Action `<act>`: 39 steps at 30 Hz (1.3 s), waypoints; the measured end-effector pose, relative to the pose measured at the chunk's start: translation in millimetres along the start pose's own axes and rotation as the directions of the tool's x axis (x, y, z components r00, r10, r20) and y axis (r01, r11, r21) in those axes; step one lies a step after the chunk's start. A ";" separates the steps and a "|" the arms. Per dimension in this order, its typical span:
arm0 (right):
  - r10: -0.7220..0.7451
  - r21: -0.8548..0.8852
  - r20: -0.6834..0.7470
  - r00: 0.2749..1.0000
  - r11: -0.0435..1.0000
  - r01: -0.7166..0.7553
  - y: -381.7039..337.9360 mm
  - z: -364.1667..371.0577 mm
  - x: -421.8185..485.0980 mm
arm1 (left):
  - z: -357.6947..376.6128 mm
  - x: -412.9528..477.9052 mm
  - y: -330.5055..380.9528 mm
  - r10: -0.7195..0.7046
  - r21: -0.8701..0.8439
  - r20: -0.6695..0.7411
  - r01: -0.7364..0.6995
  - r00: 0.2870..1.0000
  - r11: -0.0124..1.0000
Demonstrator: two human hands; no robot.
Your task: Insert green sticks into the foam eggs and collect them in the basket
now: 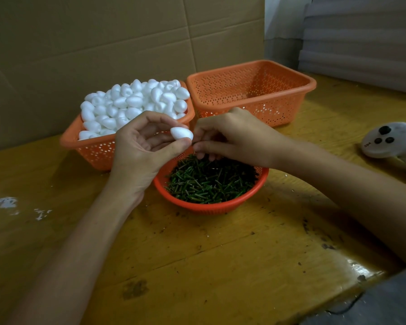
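- A person's left hand (141,151) holds a white foam egg (181,133) between thumb and curled fingers, palm turned up, above the near edge of the round basket (209,208).
- The right hand (232,137) meets it from the other side, thumb and forefinger pinched on a green stick (193,143) at the egg's blunt end; only a dark sliver of the stick shows, and whether it has entered the foam cannot be told.
- The two hands are together, fingertips nearly touching, over the gap between the three baskets.
- The round orange basket sits nearest the person on the yellow wooden desk (197,254), holding a heap of short green sticks (211,181).
- Behind it to the left, a rectangular orange basket (92,151) is piled above its rim with white foam eggs (131,102).
- Behind to the right, touching or just beside that one, stands a second rectangular orange basket (251,90), its perforated walls in view.
- A white handheld controller (389,139) with dark buttons lies at the desk's right edge, well apart from the baskets.
- White foam crumbs (2,203) speckle the desk at far left; a cardboard sheet (103,43) stands behind the baskets.
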State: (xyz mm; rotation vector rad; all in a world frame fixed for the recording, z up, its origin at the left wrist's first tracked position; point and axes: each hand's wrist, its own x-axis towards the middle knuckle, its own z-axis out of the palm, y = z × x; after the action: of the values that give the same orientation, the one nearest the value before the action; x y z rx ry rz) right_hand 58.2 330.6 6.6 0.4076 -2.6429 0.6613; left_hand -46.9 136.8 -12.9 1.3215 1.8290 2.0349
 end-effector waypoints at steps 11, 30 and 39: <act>0.002 -0.062 -0.065 0.998 0.998 -0.006 -2.4 -0.5 -0.7 | 0.6 0.4 -2.4 -0.021 -0.002 -0.049 0.021 0.999 1.000; 0.055 0.048 -0.019 0.998 0.997 -0.054 0.5 0.0 0.7 | 5.0 -2.1 -2.0 0.027 0.036 -0.015 -0.027 1.000 0.999; 0.032 0.027 -0.059 0.998 0.999 -0.030 -1.8 -1.2 -2.1 | 5.9 -2.1 -2.5 0.011 0.033 -0.006 -0.011 1.000 0.999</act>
State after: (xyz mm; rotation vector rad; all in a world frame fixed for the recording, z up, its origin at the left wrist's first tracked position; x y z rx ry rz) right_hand 61.0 330.1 7.3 0.3495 -2.5915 0.7078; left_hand -43.0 140.8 -16.6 1.3380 1.8695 2.0258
